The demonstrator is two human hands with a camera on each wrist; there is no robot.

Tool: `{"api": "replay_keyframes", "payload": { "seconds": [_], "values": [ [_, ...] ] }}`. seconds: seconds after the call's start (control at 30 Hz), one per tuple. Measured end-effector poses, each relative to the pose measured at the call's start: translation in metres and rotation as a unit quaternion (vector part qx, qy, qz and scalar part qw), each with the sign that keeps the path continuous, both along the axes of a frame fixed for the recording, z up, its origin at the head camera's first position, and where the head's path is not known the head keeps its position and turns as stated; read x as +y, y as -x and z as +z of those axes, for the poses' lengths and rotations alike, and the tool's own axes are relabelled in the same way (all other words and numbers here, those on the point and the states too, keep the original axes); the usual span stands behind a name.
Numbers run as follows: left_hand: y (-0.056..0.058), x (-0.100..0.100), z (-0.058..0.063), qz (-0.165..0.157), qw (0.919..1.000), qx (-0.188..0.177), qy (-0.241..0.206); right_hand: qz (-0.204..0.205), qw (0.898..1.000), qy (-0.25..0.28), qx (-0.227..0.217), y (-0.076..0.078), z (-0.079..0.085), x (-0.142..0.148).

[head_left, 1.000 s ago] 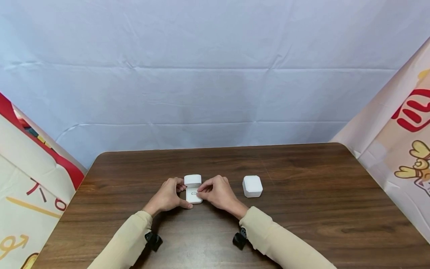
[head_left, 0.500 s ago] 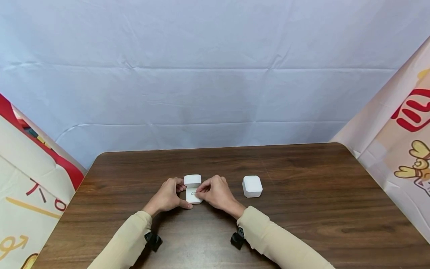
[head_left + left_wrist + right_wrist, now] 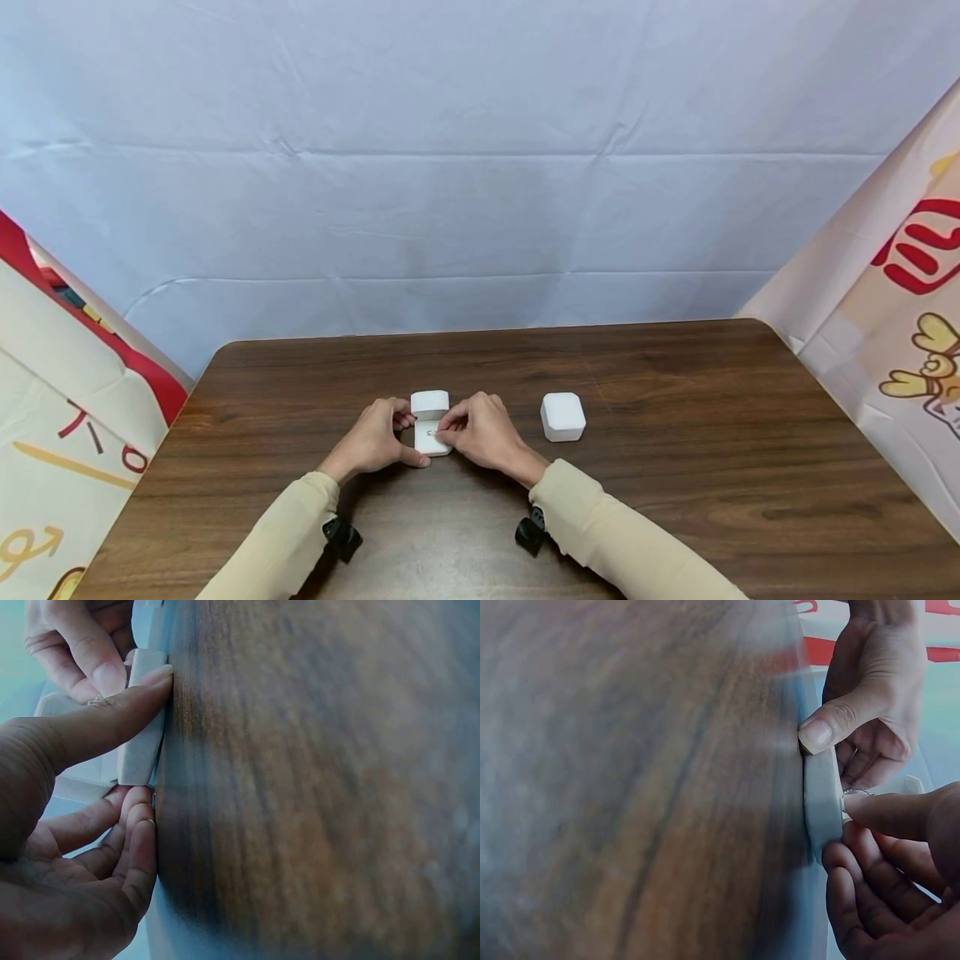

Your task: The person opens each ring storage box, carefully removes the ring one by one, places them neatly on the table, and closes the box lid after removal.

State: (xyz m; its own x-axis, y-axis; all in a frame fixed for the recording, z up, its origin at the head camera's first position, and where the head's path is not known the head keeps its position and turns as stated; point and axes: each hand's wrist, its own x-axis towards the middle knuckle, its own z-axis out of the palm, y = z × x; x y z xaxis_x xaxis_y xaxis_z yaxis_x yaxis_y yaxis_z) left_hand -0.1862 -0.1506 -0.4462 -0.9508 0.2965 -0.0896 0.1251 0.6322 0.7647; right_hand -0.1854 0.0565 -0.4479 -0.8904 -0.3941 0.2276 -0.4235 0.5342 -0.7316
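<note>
An opened white ring box (image 3: 431, 405) stands on the wooden table, its lid raised at the back. My left hand (image 3: 375, 435) grips the box from the left, thumb at the front corner and fingers at the back; the left wrist view shows the thumb along the box base (image 3: 142, 746). From the right, my right hand (image 3: 483, 432) pinches a small silvery ring (image 3: 431, 432) over the inner pad. In the right wrist view the ring (image 3: 853, 793) peeks out beside the thumb tip; its lower part is hidden.
A second white box (image 3: 563, 416), closed, sits to the right of my right hand. The dark wooden table (image 3: 675, 433) ends at a pale cloth backdrop (image 3: 480, 217). Printed cloths hang at both sides. A black wrist camera (image 3: 342, 537) hangs below each sleeve.
My right hand and forearm have shifted very slightly left, fingers still at the ring. The left hand and both boxes stay in place.
</note>
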Motion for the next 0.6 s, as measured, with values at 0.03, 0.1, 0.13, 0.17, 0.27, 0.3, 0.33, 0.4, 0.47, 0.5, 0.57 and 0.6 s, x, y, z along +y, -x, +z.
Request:
{"api": "replay_keyframes", "payload": {
  "seconds": [0.03, 0.1, 0.13, 0.17, 0.27, 0.3, 0.33, 0.4, 0.47, 0.5, 0.57, 0.6],
  "values": [
    [0.0, 0.0, 0.0, 0.001, 1.0, 0.0, 0.001, 0.001, 1.0, 0.002, 0.0, 0.0, 0.0, 0.0],
    [-0.001, 0.0, 0.0, 0.002, 1.0, -0.001, 0.001, 0.001, 1.0, 0.005, -0.004, 0.0, 0.0, 0.001],
    [-0.001, 0.0, 0.0, 0.002, 1.0, -0.002, 0.002, -0.001, 1.0, 0.006, -0.006, 0.0, 0.0, 0.002],
    [-0.001, 0.0, 0.001, 0.001, 1.0, -0.002, 0.002, -0.002, 1.0, 0.008, -0.01, -0.001, 0.0, 0.003],
    [0.0, 0.0, 0.001, -0.001, 1.0, -0.003, 0.003, -0.005, 1.0, 0.014, -0.025, -0.001, 0.0, 0.004],
    [0.0, 0.0, 0.002, -0.002, 1.0, -0.002, 0.004, -0.005, 0.999, 0.016, -0.03, -0.001, 0.0, 0.005],
    [0.0, -0.001, 0.002, -0.004, 1.0, -0.001, 0.005, -0.005, 0.999, 0.019, -0.033, -0.001, 0.0, 0.006],
    [0.0, -0.001, 0.002, -0.005, 1.0, 0.001, 0.006, -0.005, 0.999, 0.023, -0.038, -0.001, 0.0, 0.007],
    [0.0, -0.001, 0.002, -0.007, 1.0, 0.001, 0.007, -0.005, 0.999, 0.025, -0.042, -0.001, 0.0, 0.008],
    [0.0, -0.001, 0.001, -0.007, 1.0, 0.001, 0.006, -0.006, 0.999, 0.026, -0.044, -0.002, 0.001, 0.009],
    [0.0, -0.001, 0.001, -0.006, 1.0, 0.0, 0.003, -0.005, 0.998, 0.028, -0.05, -0.003, 0.003, 0.01],
    [0.0, -0.001, 0.001, -0.006, 1.0, 0.0, 0.002, -0.005, 0.998, 0.028, -0.053, -0.004, 0.004, 0.011]
  ]
}}
